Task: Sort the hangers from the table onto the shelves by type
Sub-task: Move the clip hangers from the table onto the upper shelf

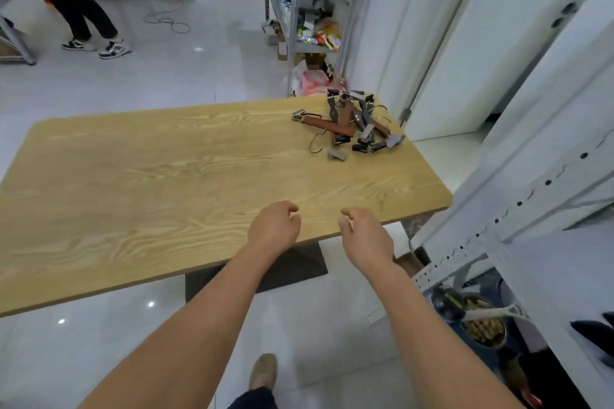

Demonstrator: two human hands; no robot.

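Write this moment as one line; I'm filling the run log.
left hand: empty | right hand: empty | clip hangers: piled, wooden table far-right corner | sorting: not begun

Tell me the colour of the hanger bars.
The hanger bars are reddish brown or dark grey; head view.

Beyond the fingers of the left hand [274, 229] and right hand [363, 236], the table [166, 176] lies open up to the tangled hangers [349, 124] at its far right corner. A white shelf post [498, 221] blocks the way to the right of the right fingers.
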